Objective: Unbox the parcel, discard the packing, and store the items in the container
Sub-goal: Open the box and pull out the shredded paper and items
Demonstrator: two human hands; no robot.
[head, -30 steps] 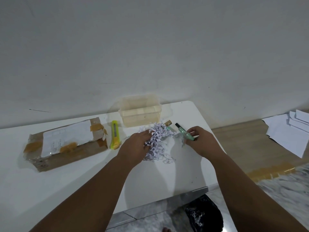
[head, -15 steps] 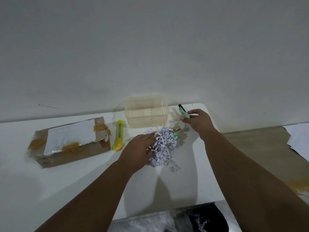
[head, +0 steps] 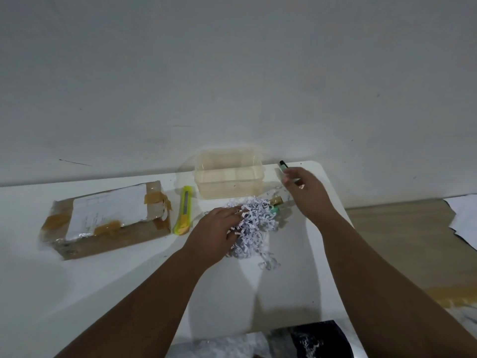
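Note:
A taped cardboard parcel (head: 103, 220) lies at the left of the white table (head: 90, 293). A clear plastic container (head: 228, 177) stands against the wall. Just right of it my right hand (head: 303, 188) holds a green pen with a black cap (head: 283, 165). In front of the container sits a heap of shredded white paper (head: 254, 223), and my left hand (head: 219, 228) grips its left side. A brown item (head: 276, 201) and a green item (head: 274, 209) poke out of the heap's far right edge.
A yellow utility knife (head: 183, 210) lies between the parcel and the container. A black bag (head: 320, 341) with shredded paper in it sits on the floor below the table's near edge. White sheets (head: 463, 215) lie on a wooden surface at the right.
My right hand carried the green pen from beside the paper heap up to the right of the container. My left hand stayed on the shredded paper.

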